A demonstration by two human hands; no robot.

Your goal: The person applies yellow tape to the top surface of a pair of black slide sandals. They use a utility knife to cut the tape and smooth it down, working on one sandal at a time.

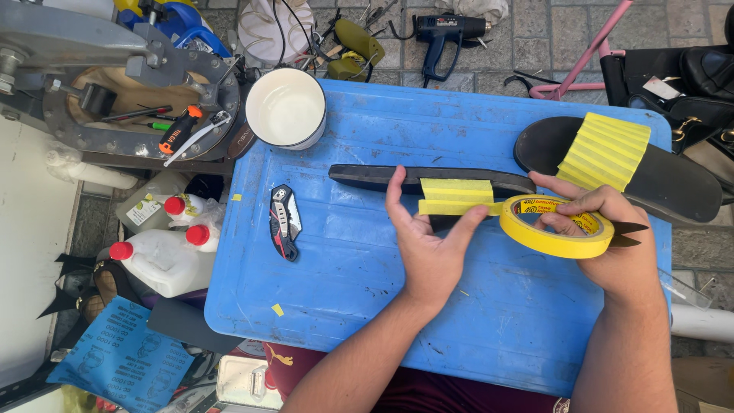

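Blue board (344, 306), hands (428, 245) apparently taping sole (382, 177)

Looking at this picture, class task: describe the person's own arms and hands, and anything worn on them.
Both forearms are bare, with no sleeves showing. The left hand and right hand wear no gloves, and no rings, watch or bracelets can be seen. Nails are short.
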